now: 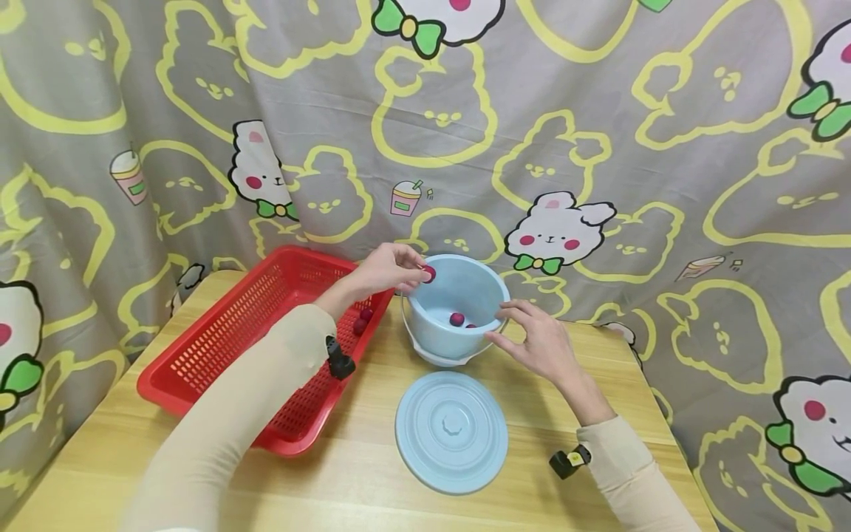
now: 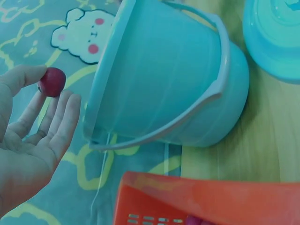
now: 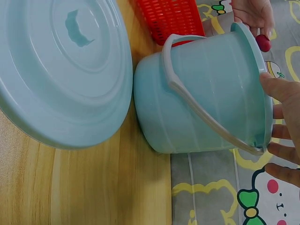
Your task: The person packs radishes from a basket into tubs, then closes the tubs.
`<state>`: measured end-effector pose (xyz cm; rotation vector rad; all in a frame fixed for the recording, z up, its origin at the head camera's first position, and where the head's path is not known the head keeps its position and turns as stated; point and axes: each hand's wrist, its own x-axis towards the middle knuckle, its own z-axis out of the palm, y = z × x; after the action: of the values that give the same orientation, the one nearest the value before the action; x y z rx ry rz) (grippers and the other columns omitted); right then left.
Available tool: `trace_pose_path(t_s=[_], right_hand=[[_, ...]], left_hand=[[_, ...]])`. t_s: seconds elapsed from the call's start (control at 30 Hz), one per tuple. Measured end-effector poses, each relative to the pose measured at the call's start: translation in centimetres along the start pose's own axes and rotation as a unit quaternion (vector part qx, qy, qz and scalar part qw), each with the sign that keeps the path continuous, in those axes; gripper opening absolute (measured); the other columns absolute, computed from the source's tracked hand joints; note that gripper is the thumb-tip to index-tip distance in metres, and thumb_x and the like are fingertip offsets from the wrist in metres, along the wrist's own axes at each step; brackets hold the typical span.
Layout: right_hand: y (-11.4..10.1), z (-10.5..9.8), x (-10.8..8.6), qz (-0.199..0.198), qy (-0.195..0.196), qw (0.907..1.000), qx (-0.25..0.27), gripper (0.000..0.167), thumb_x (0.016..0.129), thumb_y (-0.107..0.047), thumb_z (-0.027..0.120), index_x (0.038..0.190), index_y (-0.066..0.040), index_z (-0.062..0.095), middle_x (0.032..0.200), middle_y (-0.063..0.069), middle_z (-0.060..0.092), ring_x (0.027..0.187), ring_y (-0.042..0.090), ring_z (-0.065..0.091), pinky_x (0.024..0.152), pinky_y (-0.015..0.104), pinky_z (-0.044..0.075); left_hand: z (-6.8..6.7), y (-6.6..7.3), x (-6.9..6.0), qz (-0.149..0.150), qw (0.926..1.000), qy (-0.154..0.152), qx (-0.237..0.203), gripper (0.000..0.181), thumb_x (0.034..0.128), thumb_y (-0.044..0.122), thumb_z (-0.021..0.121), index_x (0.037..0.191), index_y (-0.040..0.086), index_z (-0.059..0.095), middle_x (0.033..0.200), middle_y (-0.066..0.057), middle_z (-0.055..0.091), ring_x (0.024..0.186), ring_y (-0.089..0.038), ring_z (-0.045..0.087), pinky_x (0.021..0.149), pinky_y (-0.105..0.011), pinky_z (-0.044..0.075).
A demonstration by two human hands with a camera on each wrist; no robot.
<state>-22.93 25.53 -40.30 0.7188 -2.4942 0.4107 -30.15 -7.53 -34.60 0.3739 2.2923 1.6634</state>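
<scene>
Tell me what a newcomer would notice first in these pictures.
Probably the bright red basket on the left of the wooden table, loud against the yellow-patterned gray curtain. Next, the pale-blue bucket beside it: at its left, the left hand holds a dark-red ball in its fingers, while the right hand touches the bucket's right side. The matching lid lies on the table in front of the bucket.

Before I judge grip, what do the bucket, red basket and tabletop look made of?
Bucket: probably plastic, smooth, slightly glossy, given its even blue colour and soft highlights. Red basket: likely moulded plastic, shiny, with regular slots through its walls. Tabletop: wood or laminate; grain shows under a satin sheen.
</scene>
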Motion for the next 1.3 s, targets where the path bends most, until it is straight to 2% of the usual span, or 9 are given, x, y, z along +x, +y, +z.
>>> trace_pose_path(t_s=[0.13,0.37,0.6,0.9,1.1,1.3], right_hand=[[0.0,-0.1,0.0,0.005,-0.002,1.0000,0.000,0.041,0.082,-0.048,0.088,0.108,-0.017,0.079,0.121,0.005,0.077,0.092,0.027,0.077,0.054,0.029,0.050],[-0.1,-0.2,0.0,0.010,-0.010,0.9999,0.005,0.041,0.083,-0.047,0.087,0.109,-0.016,0.079,0.122,0.006,0.077,0.096,0.029,0.077,0.060,0.038,0.057],[-0.1,-0.2,0.0,0.017,-0.015,0.9997,0.008,0.042,0.084,-0.048,0.087,0.110,-0.016,0.079,0.122,0.007,0.077,0.098,0.030,0.077,0.063,0.040,0.059],[-0.2,-0.2,0.0,0.014,-0.011,0.9998,0.006,0.043,0.083,-0.048,0.087,0.110,-0.015,0.079,0.122,0.007,0.077,0.095,0.030,0.078,0.062,0.041,0.059],[-0.2,-0.2,0.0,0.010,-0.006,0.9999,0.008,0.043,0.082,-0.045,0.089,0.110,-0.015,0.079,0.121,0.008,0.077,0.094,0.030,0.077,0.061,0.039,0.059],[-0.2,-0.2,0.0,0.011,-0.008,0.9999,0.008,0.043,0.082,-0.047,0.089,0.110,-0.015,0.079,0.121,0.007,0.077,0.095,0.030,0.078,0.060,0.038,0.058]], left_hand=[[0.8,0.0,0.4,0.002,0.9999,-0.009,-0.014,0.029,0.0937,0.016,0.081,0.117,0.006,0.068,0.109,-0.012,0.074,0.106,-0.036,0.077,0.091,-0.037,0.066],[2.0,-0.1,1.0,0.012,0.9996,-0.018,-0.019,0.029,0.0930,0.014,0.081,0.117,0.004,0.069,0.108,-0.014,0.073,0.091,-0.024,0.079,0.089,-0.035,0.067],[3.0,-0.1,1.5,0.015,0.9994,-0.029,-0.010,0.029,0.0939,0.015,0.081,0.118,0.003,0.069,0.109,-0.015,0.073,0.104,-0.036,0.078,0.090,-0.036,0.067],[3.9,0.4,1.8,0.002,0.9988,-0.043,0.022,0.028,0.0944,0.018,0.081,0.116,0.004,0.069,0.110,-0.015,0.074,0.098,-0.027,0.079,0.089,-0.034,0.067],[4.3,0.7,2.0,-0.002,0.9981,-0.051,0.035,0.026,0.0942,0.014,0.080,0.115,0.002,0.069,0.110,-0.017,0.075,0.100,-0.033,0.079,0.090,-0.037,0.066],[4.3,0.7,2.2,-0.005,0.9971,-0.053,0.054,0.026,0.0937,0.014,0.080,0.114,0.002,0.070,0.109,-0.016,0.076,0.105,-0.038,0.078,0.087,-0.031,0.067]])
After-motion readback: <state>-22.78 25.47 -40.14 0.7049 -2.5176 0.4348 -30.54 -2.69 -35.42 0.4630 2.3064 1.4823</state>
